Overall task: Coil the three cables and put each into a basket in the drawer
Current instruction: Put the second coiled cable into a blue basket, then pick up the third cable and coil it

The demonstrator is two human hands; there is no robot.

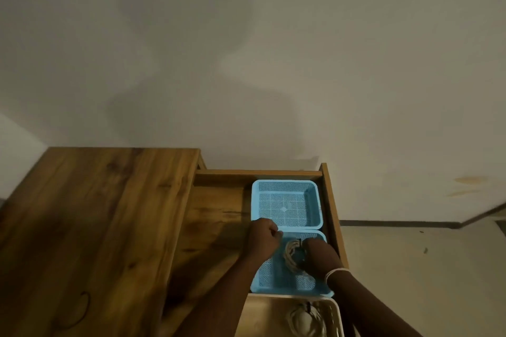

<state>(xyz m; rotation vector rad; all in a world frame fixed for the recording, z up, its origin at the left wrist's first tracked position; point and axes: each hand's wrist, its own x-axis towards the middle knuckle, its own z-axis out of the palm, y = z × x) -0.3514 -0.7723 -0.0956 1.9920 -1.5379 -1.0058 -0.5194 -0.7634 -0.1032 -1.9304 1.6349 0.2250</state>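
In the head view, a coiled tan cable (292,256) is being set into the middle blue basket (284,286) of the open drawer (219,216). The right hand (320,256) is curled over the right side of the coil, apparently gripping it, though its fingertips are hidden. The left hand (263,238) is clenched just left of the coil at the basket's rim; whether a strand is pinched in it cannot be told. Beyond both hands an empty blue basket (286,204) is seen, and nearer than the wrists a white basket (332,309) already holding a pale coiled cable (301,320). For a clean placement, the loops should be pressed flat onto the mesh floor and released only once settled, so that no spring-back is allowed over the rim.
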